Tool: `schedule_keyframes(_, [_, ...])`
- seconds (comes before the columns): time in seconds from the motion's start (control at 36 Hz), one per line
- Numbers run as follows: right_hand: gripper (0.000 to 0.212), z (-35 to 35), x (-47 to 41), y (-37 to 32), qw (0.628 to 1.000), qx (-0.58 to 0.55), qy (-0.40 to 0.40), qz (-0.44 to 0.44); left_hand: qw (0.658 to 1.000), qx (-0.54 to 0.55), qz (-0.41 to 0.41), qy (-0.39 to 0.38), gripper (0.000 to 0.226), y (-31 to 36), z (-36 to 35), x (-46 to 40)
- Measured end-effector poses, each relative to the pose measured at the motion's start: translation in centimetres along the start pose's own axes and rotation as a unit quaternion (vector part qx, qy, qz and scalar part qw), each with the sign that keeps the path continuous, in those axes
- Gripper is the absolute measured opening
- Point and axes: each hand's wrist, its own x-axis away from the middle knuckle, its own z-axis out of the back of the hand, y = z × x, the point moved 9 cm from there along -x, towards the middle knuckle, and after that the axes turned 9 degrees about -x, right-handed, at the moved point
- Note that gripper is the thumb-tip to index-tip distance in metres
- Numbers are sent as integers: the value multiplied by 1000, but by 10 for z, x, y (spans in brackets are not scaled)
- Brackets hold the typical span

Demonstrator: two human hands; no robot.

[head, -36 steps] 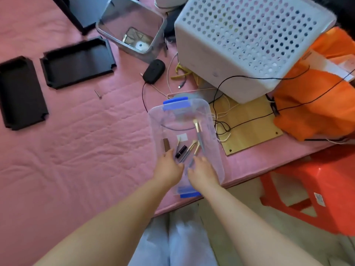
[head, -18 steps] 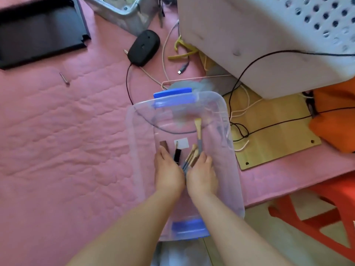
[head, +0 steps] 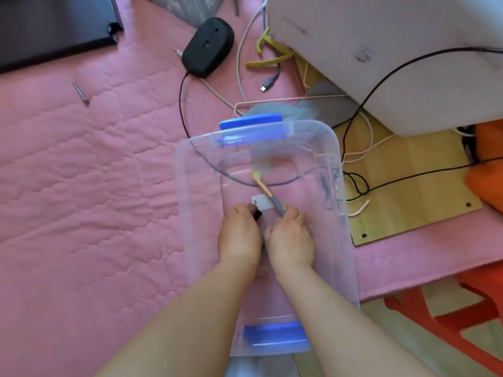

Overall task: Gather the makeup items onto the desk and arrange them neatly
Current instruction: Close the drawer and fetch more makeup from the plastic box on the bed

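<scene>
Both hands are down inside a clear plastic bin (head: 340,240) with blue latches, which sits on a pink quilted bed cover (head: 95,186) at its near edge. The right hand (head: 290,235) has its fingers curled round a makeup brush (head: 268,193), gripping the grey handle low down, so that the gold ferrule and pale bristle tip slant up and away toward the far end of the bin; the ends of one or two more thin gold sticks show at the same fingers. The left hand (head: 239,235), touching or just beside the right, closes its grip on a small dark tube (head: 257,214), only the end of which shows past the fingertips. A white label (head: 261,203) lies on the bin floor just beyond the hands. Farther off on the bed cover lie a black mouse (head: 208,47), trailing cables and a small screw (head: 80,93).
</scene>
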Motion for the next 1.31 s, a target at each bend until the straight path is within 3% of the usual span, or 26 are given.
schedule_keyframes(0.14, [32, 1, -1, -1, 999, -22, 26, -11, 999, 14, 28, -10, 14, -4, -1, -5])
schedule_keyframes(0.28, [26, 9, 3, 5, 992, -116, 28, -44, 998, 31, 33, -42, 15, -3, -1, -1])
schedule_keyframes(0.47, [51, 7, 33, 18, 976, -182, -1, -122, 993, 91, 44, -53, 13, -6, 3, 4])
schedule_keyframes(0.53, [53, 3, 40, 23, 964, -207, -4, -166, 992, 113, 36, -39, 10, -3, 12, 6])
schedule_keyframes(0.61, [54, -3, 47, 30, 947, -230, -12, -225, 989, 144, 21, -29, 23, 2, 23, 10])
schedule_keyframes(0.67, [51, -5, 47, 33, 940, -242, -10, -241, 985, 166, 32, -36, 17, 0, 24, 11])
schedule_keyframes(0.75, [40, 0, 41, 34, 951, -213, -15, -224, 982, 172, 53, -58, 9, -4, 22, 14])
schedule_keyframes(0.81, [34, 3, 37, 33, 963, -185, -21, -194, 982, 161, 67, -72, 18, -7, 19, 15])
schedule_keyframes(1.0, [39, 15, 49, 27, 979, -134, -30, -153, 980, 140, 94, -103, 24, -15, 4, 10])
schedule_keyframes(1.11, [30, 6, 64, 37, 974, -80, -105, -186, 976, 157, 94, -114, 26, -13, 4, 9])
schedule_keyframes(1.22, [42, -3, 64, 35, 962, -49, -170, -208, 973, 169, 98, -124, 26, -13, 3, 10])
schedule_keyframes(1.31, [50, -6, 59, 35, 955, -72, -171, -232, 971, 173, 102, -129, 27, -14, 3, 9])
